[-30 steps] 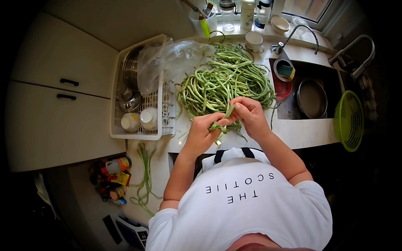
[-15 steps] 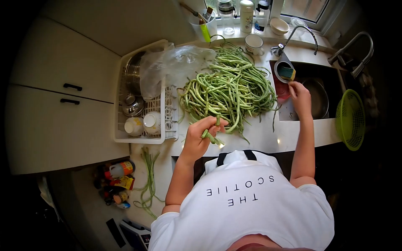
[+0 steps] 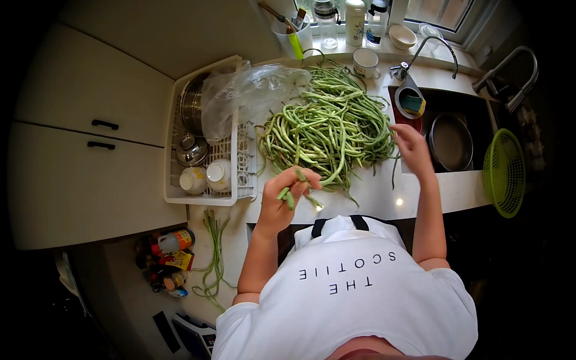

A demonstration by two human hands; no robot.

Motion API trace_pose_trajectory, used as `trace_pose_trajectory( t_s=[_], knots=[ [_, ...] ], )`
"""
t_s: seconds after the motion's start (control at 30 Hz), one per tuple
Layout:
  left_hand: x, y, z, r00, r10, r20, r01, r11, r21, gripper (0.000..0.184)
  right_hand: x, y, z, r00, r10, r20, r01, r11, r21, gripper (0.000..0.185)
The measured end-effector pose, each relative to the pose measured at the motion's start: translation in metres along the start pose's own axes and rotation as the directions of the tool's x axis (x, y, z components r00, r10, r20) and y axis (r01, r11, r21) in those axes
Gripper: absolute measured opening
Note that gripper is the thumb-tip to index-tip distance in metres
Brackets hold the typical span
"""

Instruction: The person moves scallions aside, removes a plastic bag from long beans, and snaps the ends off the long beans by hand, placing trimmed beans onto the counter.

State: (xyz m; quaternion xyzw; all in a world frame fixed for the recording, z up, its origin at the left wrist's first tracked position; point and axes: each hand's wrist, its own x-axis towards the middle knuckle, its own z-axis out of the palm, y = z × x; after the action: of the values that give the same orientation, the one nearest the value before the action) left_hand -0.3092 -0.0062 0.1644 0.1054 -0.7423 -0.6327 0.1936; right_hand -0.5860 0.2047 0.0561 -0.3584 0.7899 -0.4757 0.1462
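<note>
A large tangled heap of long green beans (image 3: 333,120) lies on the white counter. Just below its front edge, my left hand (image 3: 287,195) is closed round several short green bean pieces (image 3: 288,197), whose ends stick out between the fingers. My right hand (image 3: 414,150) hovers at the heap's right side, by the sink's near left corner, its fingers apart and nothing seen in them. A smaller bunch of long beans (image 3: 213,258) lies on the counter at the lower left.
A white dish rack (image 3: 231,201) with bowls and a plastic bag (image 3: 255,90) stands left of the heap. On the right are the sink (image 3: 441,99), a pan (image 3: 451,143), a sponge holder (image 3: 409,99) and a green colander (image 3: 504,174). Behind the heap is a mug (image 3: 365,63).
My right hand left my left hand, reached right over the sink's red container, and has now come back partway toward the heap. My left hand moved slightly left, still holding the bean pieces.
</note>
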Motion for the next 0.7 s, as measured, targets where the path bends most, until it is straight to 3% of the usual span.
trace_pose_trajectory(
  t_s=[0.07, 0.13, 0.2, 0.27, 0.3, 0.37, 0.43, 0.5, 0.53, 0.57, 0.63, 0.7],
  knots=[
    [0.0, 0.01, -0.001, 0.995, 0.102, -0.008, -0.102, 0.985, -0.139, 0.028, -0.001, -0.063, 0.035, 0.962, -0.268, 0.045, 0.261, 0.957, 0.126, 0.048],
    [0.0, 0.023, -0.001, 0.987, 0.153, -0.039, -0.157, 0.978, -0.136, 0.03, -0.005, -0.109, 0.07, 0.881, -0.455, 0.129, 0.438, 0.888, 0.142, 0.05],
    [-0.006, 0.028, -0.009, 0.959, 0.257, -0.123, -0.27, 0.957, -0.108, 0.033, -0.001, -0.12, 0.086, 0.815, -0.526, 0.242, 0.514, 0.85, 0.114, 0.049],
    [-0.015, 0.039, -0.023, 0.889, 0.337, -0.311, -0.403, 0.898, -0.178, 0.033, 0.016, -0.1, 0.113, 0.744, -0.544, 0.389, 0.572, 0.819, 0.051, 0.034],
    [-0.021, 0.048, -0.031, 0.808, 0.367, -0.461, -0.461, 0.881, -0.108, 0.031, 0.028, -0.082, 0.128, 0.789, -0.518, 0.331, 0.522, 0.849, 0.085, 0.021],
    [-0.036, 0.066, -0.058, 0.665, 0.394, -0.634, -0.535, 0.844, -0.037, 0.031, 0.044, -0.06, 0.136, 0.828, -0.509, 0.236, 0.542, 0.835, -0.097, 0.015],
    [-0.046, 0.078, -0.083, 0.465, 0.417, -0.781, -0.475, 0.862, 0.178, 0.031, 0.05, -0.061, 0.136, 0.824, -0.513, 0.239, 0.531, 0.847, -0.013, 0.013],
    [-0.062, 0.086, -0.116, 0.221, 0.334, -0.916, -0.362, 0.9, 0.241, 0.033, 0.052, -0.07, 0.13, 0.821, -0.514, 0.247, 0.515, 0.855, 0.066, 0.013],
    [-0.066, 0.09, -0.125, 0.143, 0.317, -0.938, -0.332, 0.908, 0.256, 0.034, 0.05, -0.084, 0.12, 0.878, -0.357, 0.319, 0.258, 0.914, 0.313, 0.014],
    [-0.07, 0.094, -0.134, 0.064, 0.3, -0.952, -0.302, 0.915, 0.268, 0.035, 0.048, -0.094, 0.113, 0.881, -0.208, 0.425, -0.04, 0.862, 0.506, 0.017],
    [-0.095, 0.083, -0.161, 0.089, 0.313, -0.946, -0.259, 0.924, 0.282, 0.038, 0.05, -0.101, 0.101, 0.864, -0.228, 0.449, -0.078, 0.821, 0.566, 0.022],
    [-0.107, 0.075, -0.176, 0.008, 0.274, -0.962, -0.172, 0.948, 0.268, 0.041, 0.054, -0.107, 0.087, 0.708, -0.175, 0.684, -0.305, 0.798, 0.52, 0.021]
  ],
)
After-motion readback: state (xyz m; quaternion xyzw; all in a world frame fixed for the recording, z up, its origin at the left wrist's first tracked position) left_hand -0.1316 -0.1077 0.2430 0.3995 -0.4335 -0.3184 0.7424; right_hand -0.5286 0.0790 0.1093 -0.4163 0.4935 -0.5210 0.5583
